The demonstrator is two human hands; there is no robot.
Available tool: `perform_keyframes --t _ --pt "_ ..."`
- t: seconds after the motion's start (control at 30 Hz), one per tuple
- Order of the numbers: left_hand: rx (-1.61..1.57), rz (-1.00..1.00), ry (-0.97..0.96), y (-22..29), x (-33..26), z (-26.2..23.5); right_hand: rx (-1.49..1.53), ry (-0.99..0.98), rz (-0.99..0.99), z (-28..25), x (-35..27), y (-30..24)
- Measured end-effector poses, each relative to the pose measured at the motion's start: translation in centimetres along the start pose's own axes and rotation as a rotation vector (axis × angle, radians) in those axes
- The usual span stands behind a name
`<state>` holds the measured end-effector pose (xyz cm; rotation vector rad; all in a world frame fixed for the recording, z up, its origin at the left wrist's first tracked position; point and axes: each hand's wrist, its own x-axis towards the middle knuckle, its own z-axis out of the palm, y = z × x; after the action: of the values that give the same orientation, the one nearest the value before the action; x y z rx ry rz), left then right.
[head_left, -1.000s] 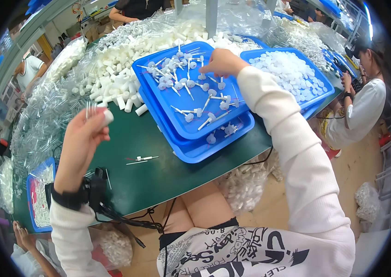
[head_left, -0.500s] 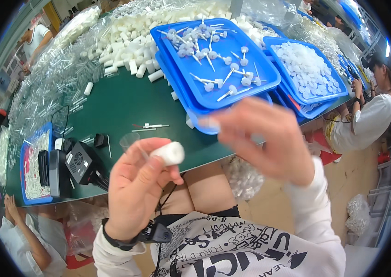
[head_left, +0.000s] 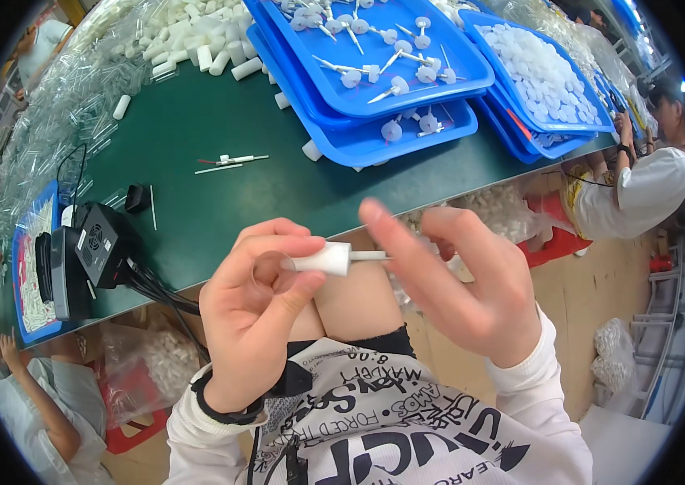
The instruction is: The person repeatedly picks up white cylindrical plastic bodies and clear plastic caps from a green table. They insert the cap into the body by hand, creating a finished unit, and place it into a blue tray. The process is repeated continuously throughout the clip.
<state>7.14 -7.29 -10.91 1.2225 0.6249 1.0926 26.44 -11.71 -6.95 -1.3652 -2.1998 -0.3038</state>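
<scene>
A white cylinder (head_left: 328, 259), soft-looking like foam, is pinched between the fingers and thumb of my left hand (head_left: 250, 295). A clear round-rimmed piece (head_left: 272, 273) also sits in that hand, against the palm side of the fingers. From the cylinder's right end a thin white rod (head_left: 368, 255) sticks out level and passes behind my right hand (head_left: 468, 283). One digit of the right hand stretches up and left in front of the rod, while another curls behind; both are somewhat blurred. The rod's far end is mostly hidden there.
Stacked blue trays (head_left: 407, 93) hold white rods with discs; another blue tray (head_left: 601, 121) holds many translucent discs. White cylinders (head_left: 197, 36) and clear tubes (head_left: 44, 121) are heaped on the green table (head_left: 189, 210). A black device (head_left: 104, 246) with cables stands left. Other people sit nearby.
My right hand has come down from beside the blue trays to the cylinder, and a rod now projects from the cylinder's right end. The view has shifted, with the trays appearing higher.
</scene>
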Motion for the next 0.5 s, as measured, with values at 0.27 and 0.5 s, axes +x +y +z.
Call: perform_keyframes --t 0.27,0.5 --pt "0.035 0.125 0.050 -1.3 -0.8 0.8 0.765 0.291 0.403 1.7 -2.0 0.0" --pt "0.381 0.419 0.012 -1.9 -0.6 0.5 1.002 0.082 0.469 2.7 -2.3 0.9"
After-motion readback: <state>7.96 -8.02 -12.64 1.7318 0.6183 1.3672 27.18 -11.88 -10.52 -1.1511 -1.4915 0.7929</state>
